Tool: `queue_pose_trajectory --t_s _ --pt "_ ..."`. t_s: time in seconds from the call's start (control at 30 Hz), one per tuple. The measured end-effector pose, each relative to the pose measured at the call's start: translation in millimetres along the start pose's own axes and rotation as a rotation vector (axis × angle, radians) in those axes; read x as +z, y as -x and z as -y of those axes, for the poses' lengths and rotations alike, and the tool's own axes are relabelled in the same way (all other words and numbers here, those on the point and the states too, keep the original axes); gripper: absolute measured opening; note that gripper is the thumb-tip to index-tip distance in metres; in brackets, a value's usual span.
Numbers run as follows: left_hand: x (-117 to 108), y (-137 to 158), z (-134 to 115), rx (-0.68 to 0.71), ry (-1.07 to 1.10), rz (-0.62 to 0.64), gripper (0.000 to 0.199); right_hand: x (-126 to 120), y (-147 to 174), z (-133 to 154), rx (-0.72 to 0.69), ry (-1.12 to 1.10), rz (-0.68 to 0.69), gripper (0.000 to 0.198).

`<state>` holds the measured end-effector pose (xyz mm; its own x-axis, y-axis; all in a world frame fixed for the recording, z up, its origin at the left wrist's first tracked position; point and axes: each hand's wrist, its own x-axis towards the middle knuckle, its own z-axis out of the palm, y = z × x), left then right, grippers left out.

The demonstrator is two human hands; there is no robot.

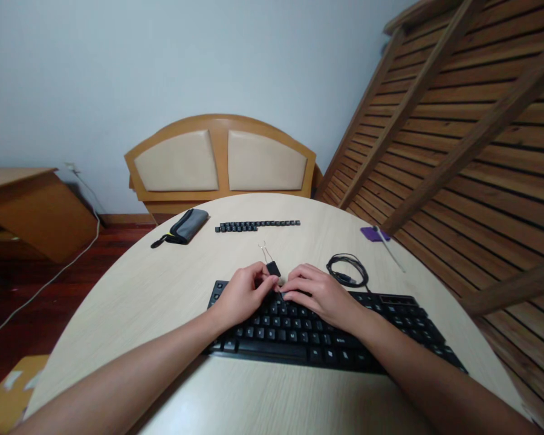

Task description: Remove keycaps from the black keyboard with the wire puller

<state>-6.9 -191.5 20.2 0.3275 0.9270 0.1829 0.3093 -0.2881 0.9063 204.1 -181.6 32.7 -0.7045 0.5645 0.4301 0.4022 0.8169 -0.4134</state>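
A black keyboard (284,350) lies in front of me, with both my hands over its upper rows. My left hand (243,295) is closed round a keycap puller; its black handle (273,268) shows past the fingertips, and two thin wire prongs point away from me. Beside it, my right hand (315,293) has its fingers bent together at the top keys, close to the left fingertips. Whatever lies between the right fingertips is hidden. Farther back, loose black keycaps (272,223) stand in two rows on the round table (163,302).
A grey zip pouch (190,226) sits at the back left. The coiled black cable (347,270) lies behind the keyboard. At the right back are a purple cloth (372,234) and a thin white stick (392,252). A slatted wooden panel (471,133) leans at the right.
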Motion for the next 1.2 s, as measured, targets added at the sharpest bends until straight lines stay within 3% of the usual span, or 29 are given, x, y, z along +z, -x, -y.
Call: queue_pose_trajectory --t_s 0.23,0.57,0.7,0.8,1.0,1.2 --pt "-1.3 -5.4 0.7 -0.063 0.151 0.057 0.022 3.7 -5.2 -0.7 0.058 -0.216 -0.024 0.011" --pt "-0.2 -6.5 2.2 -0.068 0.21 -0.034 0.02 -8.9 -24.4 -26.6 0.422 -0.431 -0.185 0.021" --pt "0.3 -6.2 3.4 -0.062 0.192 -0.024 0.02 -9.5 -53.1 -51.0 0.409 -0.219 -0.179 0.018" --pt "1.1 -6.4 4.4 -0.057 0.185 -0.03 0.02 -4.8 -79.2 -67.2 0.439 -0.042 -0.135 0.026" --pt "2.0 -7.2 4.2 -0.059 0.179 -0.033 0.02 12.0 -123.3 -90.9 0.487 0.114 -0.079 0.023" --pt "1.1 -6.8 2.3 -0.067 0.157 -0.039 0.02 34.0 -144.0 -108.1 0.543 0.235 -0.07 0.024"
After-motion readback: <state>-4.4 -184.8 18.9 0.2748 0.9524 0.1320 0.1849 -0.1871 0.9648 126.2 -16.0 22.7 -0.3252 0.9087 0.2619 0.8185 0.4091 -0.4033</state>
